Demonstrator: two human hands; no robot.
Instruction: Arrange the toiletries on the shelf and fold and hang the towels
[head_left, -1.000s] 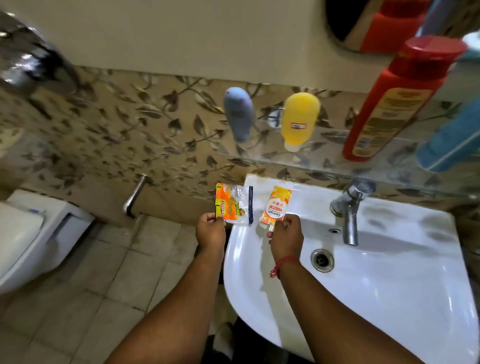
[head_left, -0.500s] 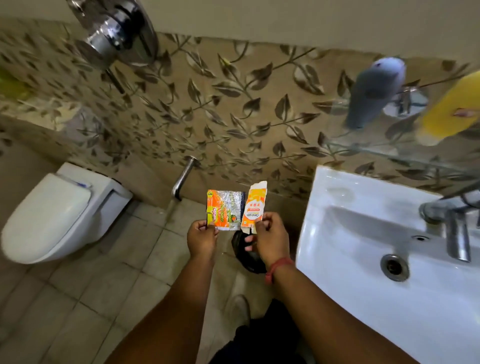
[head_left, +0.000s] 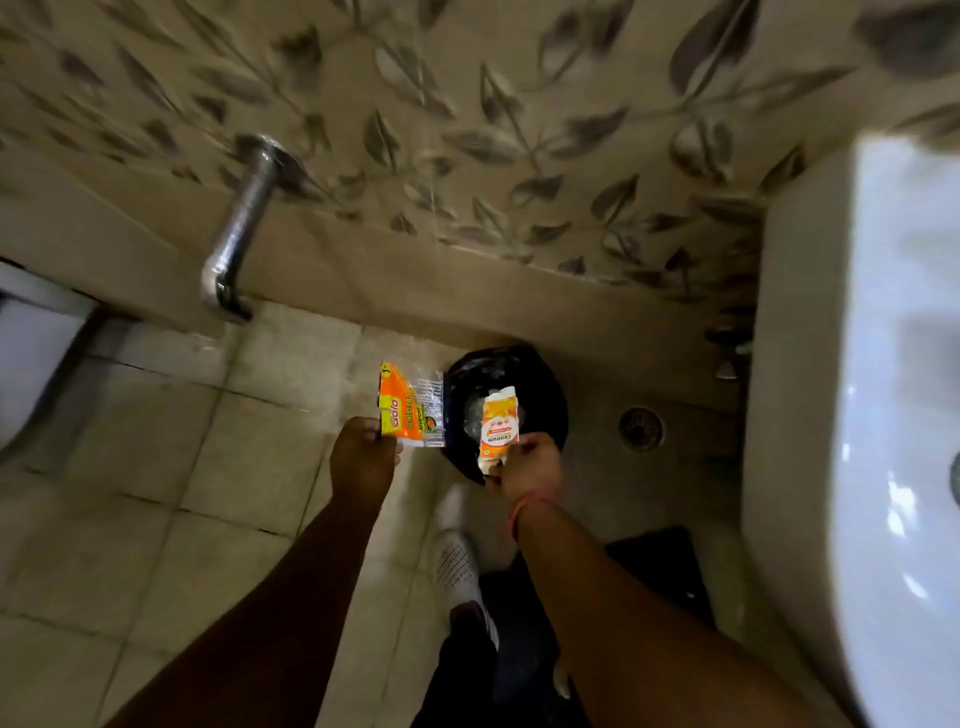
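My left hand (head_left: 363, 457) pinches the orange-and-clear plastic scrub-pad wrapper (head_left: 411, 411) at its lower corner. My right hand (head_left: 530, 462) pinches the small orange-and-white Centrum packet (head_left: 498, 423), upright above my fingers, over the black-lined bin (head_left: 540, 379).

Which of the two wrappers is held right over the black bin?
The small orange-and-white sachet pinched by the right hand; the clear-and-orange scrub-pad wrapper hangs beside the bin, over floor tiles.

Open floor tiles (head_left: 223, 467) left; bin (head_left: 506, 410) ahead, basin (head_left: 857, 415) blocks right.
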